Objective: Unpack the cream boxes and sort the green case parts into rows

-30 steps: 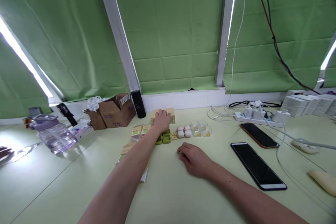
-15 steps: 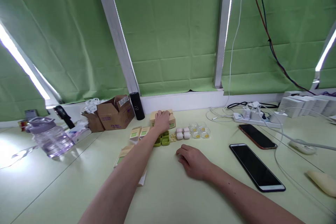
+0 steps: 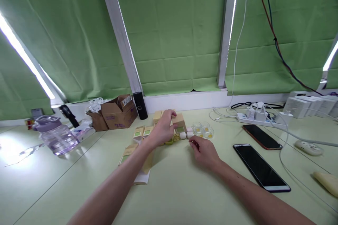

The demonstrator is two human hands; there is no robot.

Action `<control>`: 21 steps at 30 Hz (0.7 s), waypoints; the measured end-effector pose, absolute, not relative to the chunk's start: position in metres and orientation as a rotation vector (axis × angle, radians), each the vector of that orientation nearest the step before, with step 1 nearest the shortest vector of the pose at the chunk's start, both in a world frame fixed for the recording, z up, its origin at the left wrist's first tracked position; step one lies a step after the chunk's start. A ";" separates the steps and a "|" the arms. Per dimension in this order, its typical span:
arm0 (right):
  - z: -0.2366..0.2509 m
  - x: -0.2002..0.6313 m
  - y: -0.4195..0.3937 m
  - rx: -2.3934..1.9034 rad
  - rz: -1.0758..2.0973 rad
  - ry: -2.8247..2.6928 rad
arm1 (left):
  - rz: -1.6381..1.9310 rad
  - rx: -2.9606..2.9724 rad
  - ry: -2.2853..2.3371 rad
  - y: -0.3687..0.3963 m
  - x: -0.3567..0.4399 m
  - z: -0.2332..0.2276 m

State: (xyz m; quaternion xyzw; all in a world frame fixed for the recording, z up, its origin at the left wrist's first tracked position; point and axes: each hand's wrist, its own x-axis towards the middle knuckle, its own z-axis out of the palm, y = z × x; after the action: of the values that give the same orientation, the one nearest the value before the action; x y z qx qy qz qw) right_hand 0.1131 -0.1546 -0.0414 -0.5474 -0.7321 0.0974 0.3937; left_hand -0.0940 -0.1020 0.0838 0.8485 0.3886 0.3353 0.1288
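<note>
My left hand [image 3: 163, 130] grips a small tan carton [image 3: 179, 123] with a green label, lifted and pulled toward me from the stack of tan cartons [image 3: 157, 115] by the wall. My right hand [image 3: 204, 151] hovers just right of it, fingers loosely curled and holding nothing, close to the small white cases [image 3: 186, 135]. Green cases [image 3: 169, 142] lie partly hidden under my left hand. Clear cases with yellow pieces [image 3: 204, 130] sit to the right. More small labelled cartons [image 3: 142, 132] lie to the left.
Two phones [image 3: 261, 168] [image 3: 260, 136] lie face up on the right, near a power strip [image 3: 253, 116] with cables and white boxes [image 3: 303, 105]. A brown cardboard box [image 3: 117, 114], black cylinder [image 3: 139, 105] and a clear water jug [image 3: 56, 135] stand at the left.
My left hand has taken one tan carton off the stack and drawn it toward me and to the right. My right hand rose off the table and moved forward toward the carton.
</note>
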 end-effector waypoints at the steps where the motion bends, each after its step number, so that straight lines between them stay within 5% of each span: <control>1: -0.042 0.116 -0.153 -1.435 0.262 -1.817 | 0.933 2.470 1.111 -0.114 -0.094 0.078; 11: -0.048 0.123 -0.144 -1.481 0.398 -1.753 | 0.823 2.379 0.978 -0.166 -0.098 0.013; 21: -0.039 0.135 -0.152 -1.046 0.614 -1.920 | 0.980 2.043 1.097 -0.164 -0.103 -0.008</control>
State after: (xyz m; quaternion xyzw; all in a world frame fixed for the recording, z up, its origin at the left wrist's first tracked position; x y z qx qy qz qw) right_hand 0.1346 -0.1522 -0.0390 -0.4175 -0.7665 0.2453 0.4218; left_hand -0.1028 -0.1636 -0.0077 0.7723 0.4149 0.3705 0.3070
